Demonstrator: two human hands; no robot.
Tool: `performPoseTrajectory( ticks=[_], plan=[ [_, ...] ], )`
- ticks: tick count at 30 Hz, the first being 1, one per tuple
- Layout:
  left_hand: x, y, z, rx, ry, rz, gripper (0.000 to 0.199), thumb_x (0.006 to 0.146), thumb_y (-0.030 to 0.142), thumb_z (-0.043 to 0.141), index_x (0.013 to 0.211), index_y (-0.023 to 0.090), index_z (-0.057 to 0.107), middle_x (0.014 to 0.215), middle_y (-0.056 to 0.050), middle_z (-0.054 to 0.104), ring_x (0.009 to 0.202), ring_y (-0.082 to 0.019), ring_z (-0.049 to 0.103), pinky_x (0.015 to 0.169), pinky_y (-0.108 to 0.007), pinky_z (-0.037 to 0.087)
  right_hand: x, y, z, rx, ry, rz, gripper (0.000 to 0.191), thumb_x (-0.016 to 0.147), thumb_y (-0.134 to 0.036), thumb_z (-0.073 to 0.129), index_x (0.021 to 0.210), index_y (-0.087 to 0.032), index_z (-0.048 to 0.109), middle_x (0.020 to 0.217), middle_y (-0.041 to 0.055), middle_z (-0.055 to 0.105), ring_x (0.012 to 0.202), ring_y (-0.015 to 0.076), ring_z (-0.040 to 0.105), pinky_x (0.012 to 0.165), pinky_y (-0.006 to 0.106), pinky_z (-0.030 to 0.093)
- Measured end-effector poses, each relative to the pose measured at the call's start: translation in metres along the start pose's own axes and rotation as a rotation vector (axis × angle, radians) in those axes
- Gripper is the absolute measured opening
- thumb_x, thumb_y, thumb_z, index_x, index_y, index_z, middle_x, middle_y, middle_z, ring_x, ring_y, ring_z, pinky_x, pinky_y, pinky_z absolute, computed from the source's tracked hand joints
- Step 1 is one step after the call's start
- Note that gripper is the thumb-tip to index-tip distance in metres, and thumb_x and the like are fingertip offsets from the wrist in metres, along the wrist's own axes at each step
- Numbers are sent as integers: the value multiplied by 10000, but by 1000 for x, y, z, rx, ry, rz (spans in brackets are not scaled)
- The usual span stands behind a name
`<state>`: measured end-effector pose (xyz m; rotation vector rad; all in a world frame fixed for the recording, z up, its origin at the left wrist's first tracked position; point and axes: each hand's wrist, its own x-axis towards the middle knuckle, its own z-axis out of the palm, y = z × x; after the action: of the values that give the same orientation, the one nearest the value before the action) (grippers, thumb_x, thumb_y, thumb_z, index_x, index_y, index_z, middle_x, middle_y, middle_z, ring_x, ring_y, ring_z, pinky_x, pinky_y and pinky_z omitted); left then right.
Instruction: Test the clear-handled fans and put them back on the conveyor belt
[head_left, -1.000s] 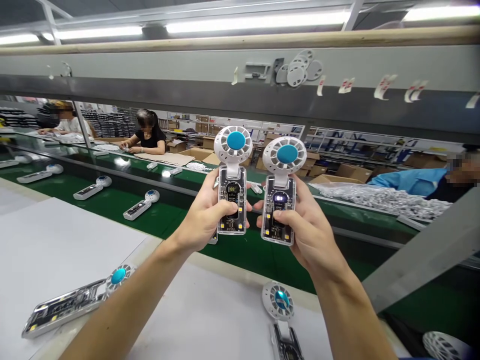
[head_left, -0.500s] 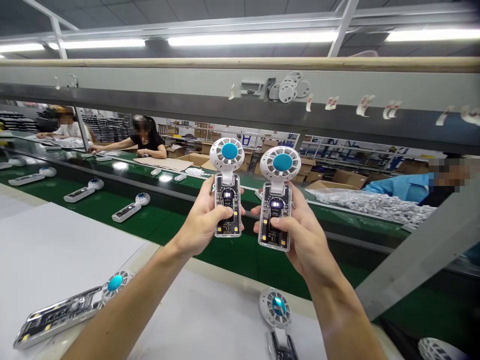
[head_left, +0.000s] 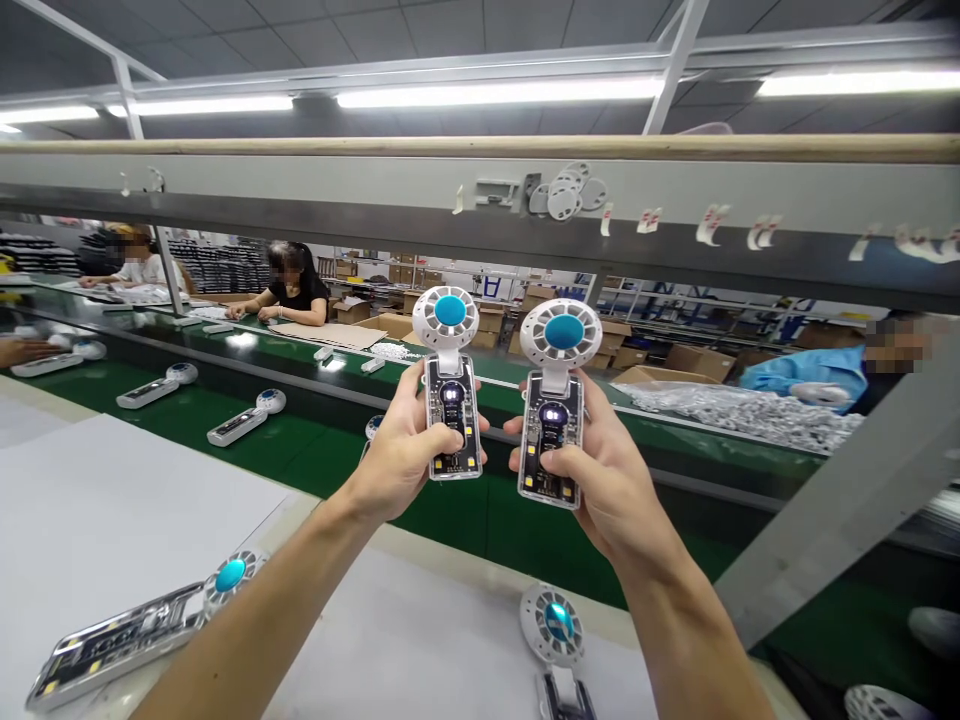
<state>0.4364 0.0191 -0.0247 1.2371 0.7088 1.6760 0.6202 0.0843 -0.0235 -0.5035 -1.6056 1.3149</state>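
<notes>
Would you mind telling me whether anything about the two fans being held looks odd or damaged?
Nothing stands out: the left hand and right hand each hold a handheld fan upright, both intact and lit.

Overhead beam (head_left: 480, 200) above; two fans (head_left: 555, 625) on table below.

- The fan on the white table (head_left: 561, 650) is cut off by the bottom edge; only its round head and the top of its body show.
- A white round part (head_left: 874, 702) in the bottom right corner is also cut off.
- The co-workers' faces are blurred.
</notes>
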Motion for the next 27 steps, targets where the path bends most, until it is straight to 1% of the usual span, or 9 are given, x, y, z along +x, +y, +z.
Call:
performPoseTrajectory(
  ticks=[3, 5, 7, 10, 14, 18, 27],
  plan=[
    [0, 1, 1, -5, 20, -5, 761, 699, 121, 722, 1350, 219, 339, 1066, -66, 662, 699, -175, 700, 627, -311, 582, 0, 0, -1, 8, -5, 8, 941, 719, -169, 670, 1553, -280, 248, 974, 23, 730, 729, 199, 716, 658, 332, 592],
    [0, 0, 1, -11, 24, -11, 745, 728, 148, 725, 1359, 226, 336, 1094, -74, 656, 705, -174, 701, 620, -309, 582, 0, 0, 0, 28, -11, 19, 921, 740, -203, 679, 1552, -280, 251, 975, 22, 727, 732, 198, 716, 662, 336, 595],
    [0, -2, 0, -13, 19, -3, 716, 758, 164, 710, 1364, 230, 335, 1085, -68, 653, 687, -169, 698, 605, -308, 579, -1, 0, 0, 45, -5, 25, 883, 754, -226, 673, 1542, -278, 277, 972, 17, 721, 711, 187, 705, 660, 336, 597],
    [1, -5, -1, -8, 15, 24, 688, 771, 152, 692, 1353, 231, 334, 1055, -51, 651, 661, -164, 694, 597, -311, 578, -2, 0, 2, 53, 13, 24, 861, 747, -213, 662, 1528, -279, 308, 969, 10, 717, 688, 172, 691, 653, 324, 594],
    [0, -4, 0, -3, 4, 11, 667, 775, 149, 681, 1340, 229, 335, 1022, -46, 663, 655, -169, 697, 604, -316, 580, -3, -2, 2, 58, 16, 23, 859, 760, -208, 655, 1534, -281, 290, 940, 12, 725, 707, 186, 699, 635, 310, 582],
    [-2, -2, 2, -11, -16, 22, 652, 775, 148, 667, 1329, 219, 331, 946, -34, 675, 642, -175, 696, 594, -311, 574, -2, -1, 1, 54, 3, 19, 847, 764, -209, 660, 1527, -277, 299, 952, 20, 734, 702, 182, 701, 655, 313, 588],
    [-6, -6, 7, -26, -64, 36, 592, 803, 162, 643, 1302, 216, 329, 961, -31, 680, 663, -175, 716, 595, -292, 586, -1, 3, 0, 92, -7, -28, 813, 767, -201, 670, 1502, -258, 327, 931, 20, 738, 690, 180, 701, 615, 298, 594]
  ],
)
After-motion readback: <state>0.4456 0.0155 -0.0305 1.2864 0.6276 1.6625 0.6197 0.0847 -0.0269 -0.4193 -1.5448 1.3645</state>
